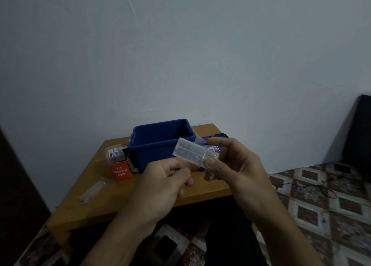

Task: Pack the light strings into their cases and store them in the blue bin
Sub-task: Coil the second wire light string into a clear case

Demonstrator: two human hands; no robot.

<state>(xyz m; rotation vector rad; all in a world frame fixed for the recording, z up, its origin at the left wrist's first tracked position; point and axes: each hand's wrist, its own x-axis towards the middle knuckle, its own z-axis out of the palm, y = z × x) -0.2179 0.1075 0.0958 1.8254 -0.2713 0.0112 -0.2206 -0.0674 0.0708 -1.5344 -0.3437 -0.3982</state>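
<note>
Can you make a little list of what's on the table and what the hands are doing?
right hand: pinches clear case
left hand: fingers curled at the case's lower edge, grip unclear
blue bin: open, on wooden table
red box: left of bin, reads LED Decorative Lights
clear plastic piece: lying on table's left side

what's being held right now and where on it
A clear case: the right hand pinches its right end, and the left hand seems to grip its lower edge.

Between my hands the case (pixel 191 152) is clear, glossy plastic. Beyond it, the bin (pixel 158 145) is smooth blue plastic on a matt wooden table (pixel 104 197).
</note>
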